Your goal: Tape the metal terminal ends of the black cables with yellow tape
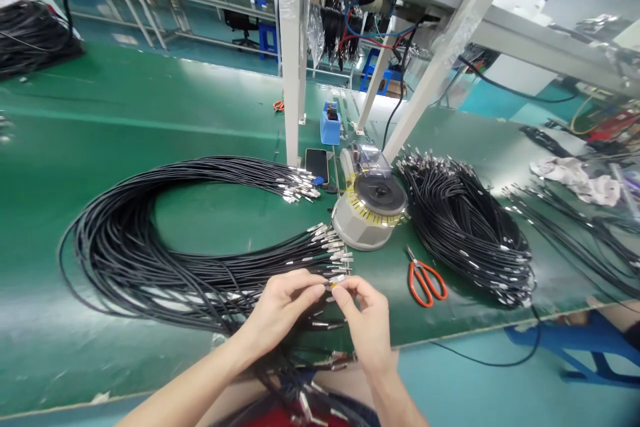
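Observation:
My left hand (pixel 283 310) and my right hand (pixel 367 320) meet at the near edge of the green bench (pixel 100 140). Both pinch the metal connector end (pixel 336 280) of one thin black cable, where a small yellow strip shows between the fingertips. The cable belongs to a big loop of black cables (pixel 150 247) lying to the left, its silver-tipped ends fanned out just above my hands. More cable ends hang over the bench edge below my wrists.
A round grey tape dispenser (pixel 370 203) with yellow strips around its rim stands behind my hands. Orange scissors (pixel 425 278) lie to the right, then a second cable pile (pixel 470 220). A phone (pixel 317 165), a blue box (pixel 330 123) and white frame posts (pixel 291 53) stand further back.

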The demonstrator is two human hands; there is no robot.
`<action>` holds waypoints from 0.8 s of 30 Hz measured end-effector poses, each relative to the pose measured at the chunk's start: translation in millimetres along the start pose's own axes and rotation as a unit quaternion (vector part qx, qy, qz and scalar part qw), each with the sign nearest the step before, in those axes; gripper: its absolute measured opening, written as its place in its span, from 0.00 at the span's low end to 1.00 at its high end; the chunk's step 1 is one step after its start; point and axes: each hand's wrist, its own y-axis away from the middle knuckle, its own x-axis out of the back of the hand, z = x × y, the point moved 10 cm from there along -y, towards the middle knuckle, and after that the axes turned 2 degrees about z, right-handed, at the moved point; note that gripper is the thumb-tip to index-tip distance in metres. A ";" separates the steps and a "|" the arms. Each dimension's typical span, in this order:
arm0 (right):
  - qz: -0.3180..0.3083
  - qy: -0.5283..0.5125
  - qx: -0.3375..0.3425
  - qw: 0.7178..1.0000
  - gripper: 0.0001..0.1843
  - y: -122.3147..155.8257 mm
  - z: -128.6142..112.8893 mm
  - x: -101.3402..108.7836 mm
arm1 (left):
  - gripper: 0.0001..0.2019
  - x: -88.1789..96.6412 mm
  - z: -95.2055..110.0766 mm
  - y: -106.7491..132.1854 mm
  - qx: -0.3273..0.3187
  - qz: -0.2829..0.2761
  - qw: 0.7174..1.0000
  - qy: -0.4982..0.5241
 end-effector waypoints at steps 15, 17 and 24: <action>0.003 -0.028 -0.006 1.000 0.08 3.2 3.8 -1.2 | 0.13 -2.2 12.9 0.6 -0.023 -0.033 0.999 -0.001; 0.001 -0.017 0.001 1.000 0.07 2.6 1.7 -1.4 | 0.14 -4.4 15.2 1.1 -0.017 -0.052 0.998 -0.010; 0.013 0.014 -0.013 1.000 0.11 5.0 5.2 7.9 | 0.13 -8.2 21.1 6.3 -0.030 -0.061 0.996 -0.051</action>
